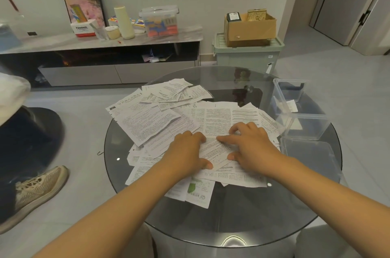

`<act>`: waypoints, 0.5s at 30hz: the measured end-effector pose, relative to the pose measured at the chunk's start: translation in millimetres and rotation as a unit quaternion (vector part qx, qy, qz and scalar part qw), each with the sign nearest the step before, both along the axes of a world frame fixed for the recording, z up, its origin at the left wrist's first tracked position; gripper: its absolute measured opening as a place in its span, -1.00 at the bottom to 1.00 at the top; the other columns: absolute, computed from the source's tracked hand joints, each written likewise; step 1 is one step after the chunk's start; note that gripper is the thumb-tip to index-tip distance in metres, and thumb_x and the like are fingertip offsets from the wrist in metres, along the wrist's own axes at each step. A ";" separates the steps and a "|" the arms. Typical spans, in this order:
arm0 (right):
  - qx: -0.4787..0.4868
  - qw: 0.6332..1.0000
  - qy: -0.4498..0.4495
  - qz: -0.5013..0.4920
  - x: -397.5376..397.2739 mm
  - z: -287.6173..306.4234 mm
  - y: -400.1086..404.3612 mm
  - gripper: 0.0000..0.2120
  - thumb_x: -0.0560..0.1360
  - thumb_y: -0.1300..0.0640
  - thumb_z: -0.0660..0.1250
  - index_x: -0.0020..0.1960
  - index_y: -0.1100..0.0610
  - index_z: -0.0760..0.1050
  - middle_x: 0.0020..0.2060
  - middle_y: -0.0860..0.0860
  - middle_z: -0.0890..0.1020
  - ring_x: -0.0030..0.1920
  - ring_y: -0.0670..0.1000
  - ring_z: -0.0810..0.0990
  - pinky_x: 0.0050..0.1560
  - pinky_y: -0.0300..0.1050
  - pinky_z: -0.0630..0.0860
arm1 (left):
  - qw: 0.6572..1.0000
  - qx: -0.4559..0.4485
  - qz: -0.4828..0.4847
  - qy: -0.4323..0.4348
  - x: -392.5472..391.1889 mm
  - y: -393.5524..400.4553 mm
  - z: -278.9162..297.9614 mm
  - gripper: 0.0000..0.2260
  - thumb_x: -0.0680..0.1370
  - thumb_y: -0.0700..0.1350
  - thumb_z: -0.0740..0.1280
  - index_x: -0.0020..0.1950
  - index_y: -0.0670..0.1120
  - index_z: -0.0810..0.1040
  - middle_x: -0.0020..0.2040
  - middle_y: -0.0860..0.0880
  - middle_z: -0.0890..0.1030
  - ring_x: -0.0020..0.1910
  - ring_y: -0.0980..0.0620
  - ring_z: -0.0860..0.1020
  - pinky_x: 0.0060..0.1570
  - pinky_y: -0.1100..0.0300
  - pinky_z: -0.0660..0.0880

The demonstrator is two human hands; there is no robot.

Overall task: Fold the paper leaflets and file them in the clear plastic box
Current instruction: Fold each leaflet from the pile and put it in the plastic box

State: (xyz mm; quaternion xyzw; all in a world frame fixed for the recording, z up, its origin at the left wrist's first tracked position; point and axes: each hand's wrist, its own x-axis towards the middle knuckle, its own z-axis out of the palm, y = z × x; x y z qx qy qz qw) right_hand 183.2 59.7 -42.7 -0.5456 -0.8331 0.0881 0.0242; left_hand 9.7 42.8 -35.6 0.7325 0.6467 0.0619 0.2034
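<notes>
A heap of printed paper leaflets covers the middle of a round glass table. On top of the heap, near me, lies a small folded leaflet. My left hand grips its left edge, fingers curled over it and thumb at its lower corner. My right hand presses on its right side with a straight index finger, the thumb at the lower edge. Clear plastic boxes stand at the table's right edge; the far one holds a small folded paper.
A person's shoe and a dark round stool base are on the floor at the left. Behind the table stand a low cabinet with bottles and boxes, and a green bin carrying a cardboard box.
</notes>
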 end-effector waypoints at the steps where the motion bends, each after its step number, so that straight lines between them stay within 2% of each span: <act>1: -0.005 1.000 -0.005 -0.003 1.4 1.1 0.4 -0.49 0.55 -0.04 0.25 0.45 -0.22 0.17 0.33 -0.09 0.24 0.30 0.00 0.17 0.29 -0.09 0.10 | 1.000 -0.006 0.011 -0.007 0.1 0.5 0.6 -0.39 0.37 0.04 0.51 0.35 0.04 0.36 0.19 0.01 0.43 0.19 0.02 0.40 0.20 0.09 0.41; 6: -0.027 0.999 0.021 -0.011 2.1 7.9 -1.8 -0.48 0.53 0.03 0.29 0.43 -0.18 0.21 0.30 -0.11 0.28 0.31 -0.01 0.18 0.31 -0.08 0.09 | 0.995 -0.012 0.049 -0.082 -1.2 0.8 2.9 -0.62 0.33 -0.04 0.56 0.02 0.03 0.46 -0.10 0.09 0.43 -0.09 0.10 0.42 -0.12 0.25 0.38; 9: -0.031 0.993 0.106 -0.030 3.7 12.4 -5.9 -0.64 0.51 0.06 0.33 0.27 -0.09 0.35 0.20 -0.13 0.38 0.28 -0.01 0.25 0.28 -0.10 0.17 | 0.990 0.010 0.060 -0.130 -0.4 1.7 6.7 -0.78 0.40 -0.08 0.51 -0.12 0.03 0.47 -0.18 0.13 0.47 -0.18 0.14 0.45 -0.21 0.28 0.36; 11: -0.040 0.982 0.179 -0.046 9.9 16.9 -9.0 -0.78 0.50 0.09 0.34 0.09 -0.05 0.37 -0.02 -0.15 0.46 0.10 -0.03 0.41 0.05 -0.22 0.34 | 0.981 0.001 0.070 -0.181 3.4 3.6 10.7 -0.83 0.42 -0.10 0.49 -0.17 0.04 0.49 -0.19 0.08 0.52 -0.22 0.13 0.49 -0.19 0.23 0.44; 13: -0.037 0.972 0.224 -0.060 16.6 22.6 -12.2 -0.83 0.51 0.11 0.33 0.02 -0.03 0.37 -0.23 -0.13 0.47 -0.19 -0.10 0.45 -0.23 -0.29 0.34 | 0.971 -0.011 0.073 -0.228 9.2 4.1 15.1 -0.83 0.41 -0.12 0.49 -0.16 0.04 0.51 -0.20 0.02 0.56 -0.21 0.06 0.54 -0.08 0.10 0.54; 15: -0.019 0.967 0.241 -0.082 26.7 28.2 -14.6 -0.86 0.50 0.12 0.34 0.00 -0.04 0.43 -0.28 -0.10 0.46 -0.28 -0.14 0.41 -0.28 -0.29 0.34 | 0.964 -0.007 0.068 -0.257 19.9 3.4 18.3 -0.80 0.41 -0.13 0.50 -0.12 0.04 0.51 -0.20 -0.01 0.56 -0.23 0.05 0.55 -0.10 0.10 0.55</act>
